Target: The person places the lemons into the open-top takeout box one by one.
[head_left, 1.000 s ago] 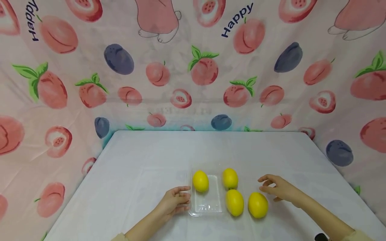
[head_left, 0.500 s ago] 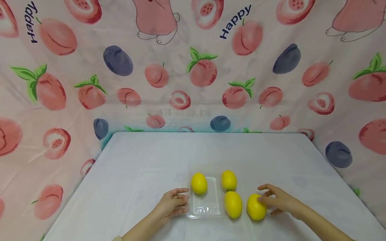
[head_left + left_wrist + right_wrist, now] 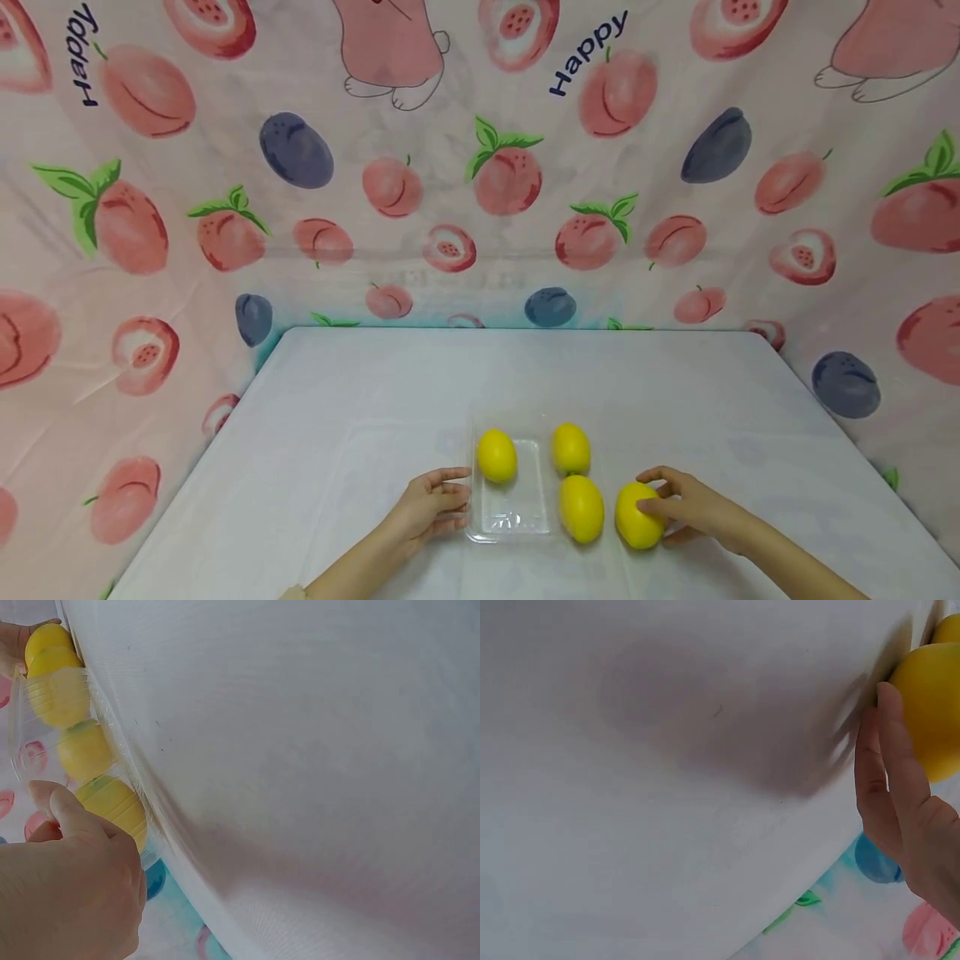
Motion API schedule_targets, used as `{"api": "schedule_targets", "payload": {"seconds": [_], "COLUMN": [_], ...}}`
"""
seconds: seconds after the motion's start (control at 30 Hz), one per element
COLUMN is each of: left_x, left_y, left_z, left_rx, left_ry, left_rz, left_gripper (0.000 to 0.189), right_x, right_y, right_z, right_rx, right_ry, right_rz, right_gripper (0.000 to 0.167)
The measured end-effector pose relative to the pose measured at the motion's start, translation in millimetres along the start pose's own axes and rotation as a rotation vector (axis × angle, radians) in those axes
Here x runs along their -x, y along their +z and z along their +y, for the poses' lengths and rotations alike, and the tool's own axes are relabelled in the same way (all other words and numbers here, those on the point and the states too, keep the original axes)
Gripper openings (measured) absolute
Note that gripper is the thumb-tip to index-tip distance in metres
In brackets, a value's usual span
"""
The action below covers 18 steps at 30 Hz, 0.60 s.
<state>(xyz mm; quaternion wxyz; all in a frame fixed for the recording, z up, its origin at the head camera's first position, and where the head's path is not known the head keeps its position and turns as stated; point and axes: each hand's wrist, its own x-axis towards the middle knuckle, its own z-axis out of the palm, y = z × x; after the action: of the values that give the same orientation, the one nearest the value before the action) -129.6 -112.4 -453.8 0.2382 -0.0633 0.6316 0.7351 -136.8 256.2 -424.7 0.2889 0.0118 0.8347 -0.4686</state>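
Note:
A clear plastic tray (image 3: 517, 533) sits on the table with one yellow lemon (image 3: 497, 456) inside its left half. My left hand (image 3: 433, 510) is at the tray's left side, its loosely extended fingers touching the wall; the left wrist view shows that hand (image 3: 75, 870) beside the ribbed plastic. Just right of the tray are two more lemons, a far one (image 3: 572, 448) and a near one (image 3: 582, 508). My right hand (image 3: 693, 510) holds the rightmost lemon (image 3: 634, 518), thumb across its top and fingers around its far and right sides. In the right wrist view, fingers (image 3: 900, 757) lie along this lemon (image 3: 934, 712).
A white cloth (image 3: 375, 383) covers the table. Behind and at both sides hangs a pink curtain (image 3: 450, 183) printed with peaches and plums. The table's far edge (image 3: 517, 329) runs along the curtain's foot.
My right hand has moved down and slightly left from beyond the rightmost lemon and taken hold of it. The left hand, the tray and the other lemons stay in place.

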Motion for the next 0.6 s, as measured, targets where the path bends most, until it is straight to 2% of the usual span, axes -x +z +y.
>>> {"api": "schedule_targets", "payload": {"seconds": [0.2, 0.6], "left_x": [-0.4, -0.1], "left_y": [0.0, -0.4], "left_z": [1.1, 1.2], "left_rx": [-0.003, -0.002], "left_ry": [0.0, -0.004], "left_rz": [0.002, 0.003], "left_gripper": [0.043, 0.046], "right_x": [-1.9, -3.2], "right_y": [-1.4, 1.9], "right_z": [2.4, -0.4], "right_rx": [-0.071, -0.086], "right_ry": [0.003, 0.027], "right_rz": [-0.042, 0.008], "right_gripper": [0.055, 0.056]}}
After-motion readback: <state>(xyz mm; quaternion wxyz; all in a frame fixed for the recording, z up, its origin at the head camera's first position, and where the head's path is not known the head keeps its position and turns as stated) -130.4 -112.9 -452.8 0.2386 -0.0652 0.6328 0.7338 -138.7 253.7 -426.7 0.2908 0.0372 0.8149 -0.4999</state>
